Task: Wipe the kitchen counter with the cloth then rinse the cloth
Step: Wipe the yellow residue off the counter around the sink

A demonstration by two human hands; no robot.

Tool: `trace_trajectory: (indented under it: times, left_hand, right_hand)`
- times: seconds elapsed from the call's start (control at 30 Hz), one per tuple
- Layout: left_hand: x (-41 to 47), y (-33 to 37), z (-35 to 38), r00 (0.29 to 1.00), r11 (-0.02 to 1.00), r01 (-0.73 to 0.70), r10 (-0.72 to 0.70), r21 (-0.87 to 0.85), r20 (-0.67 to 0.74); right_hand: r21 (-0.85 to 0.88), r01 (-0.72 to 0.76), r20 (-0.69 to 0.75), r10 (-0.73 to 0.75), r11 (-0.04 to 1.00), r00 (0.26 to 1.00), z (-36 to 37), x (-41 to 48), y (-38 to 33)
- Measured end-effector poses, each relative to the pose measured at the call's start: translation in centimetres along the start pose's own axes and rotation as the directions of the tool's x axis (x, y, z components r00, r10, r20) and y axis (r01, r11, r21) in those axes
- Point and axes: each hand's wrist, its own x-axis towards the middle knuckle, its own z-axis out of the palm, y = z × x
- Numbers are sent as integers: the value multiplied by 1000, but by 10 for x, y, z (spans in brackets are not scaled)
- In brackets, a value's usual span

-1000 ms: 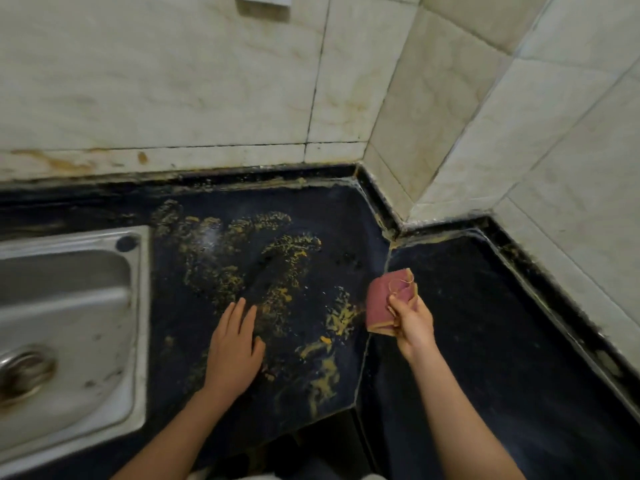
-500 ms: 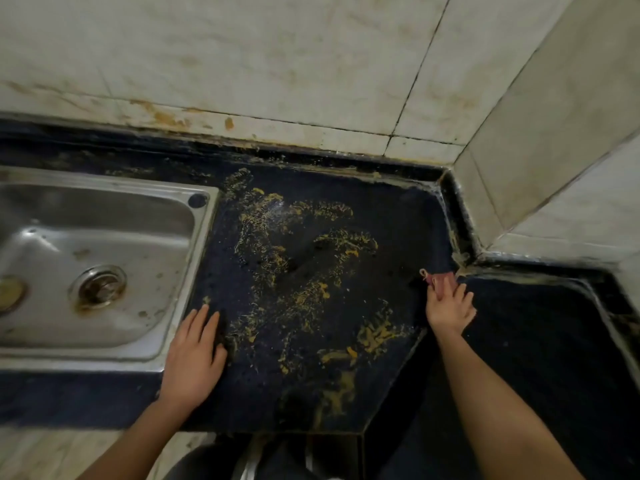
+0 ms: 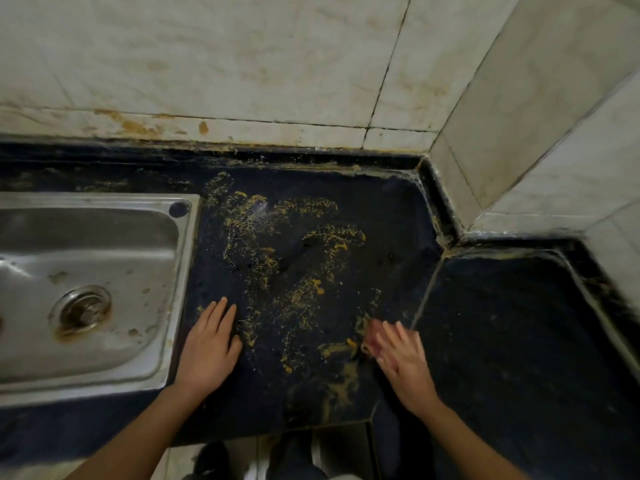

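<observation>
The right hand (image 3: 403, 356), fingers straight, presses the reddish cloth (image 3: 371, 336) to the dark surface (image 3: 502, 323); the yellow smear (image 3: 294, 271) lies at 11 o'clock from it, the flat left hand (image 3: 207, 344) at 9.

Dark navy counter (image 3: 502, 341) with yellow smears (image 3: 298, 258), reddish cloth (image 3: 372, 336), steel-grey sink (image 3: 104, 237)

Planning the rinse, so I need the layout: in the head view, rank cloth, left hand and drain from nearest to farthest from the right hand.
1. Cloth, under the right hand.
2. Left hand, flat on the counter beside the sink.
3. Drain, far left in the sink.
</observation>
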Motion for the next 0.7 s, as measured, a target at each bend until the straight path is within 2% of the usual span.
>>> trace_trajectory:
  times: [0.03,0.13,0.27,0.33,0.43,0.5,0.6,0.7]
  left_hand:
    - [4,-1,-1,1000,1000,-11,10,9,15]
    - [17,-5,-5,997,998,-23,18,65,73]
    - [31,-4,-7,985,992,14,-35,123,170]
    - [34,-2,-6,973,991,37,-66,132,219]
    - [37,0,-3,965,986,62,-100,157,242]
    - [40,0,-2,958,984,80,-120,158,260]
    - [43,-2,-2,950,984,99,-138,148,282]
    - [46,-5,-1,948,980,87,-136,176,287]
  right_hand:
    - [1,40,40,-40,999,998,7,-17,-6]
    - [-21,122,26,-122,992,992,13,-39,-7]
    - [-159,280,41,-277,947,960,-2,-22,6]
    - [-225,312,69,-305,923,950,-9,-4,19]
    - [-266,234,90,-218,935,972,-32,38,41]
    - [-294,135,99,-110,946,989,-49,72,58]
    - [-319,-157,57,185,935,981,-67,128,80]
    - [-203,-363,-27,366,909,930,-67,181,78]
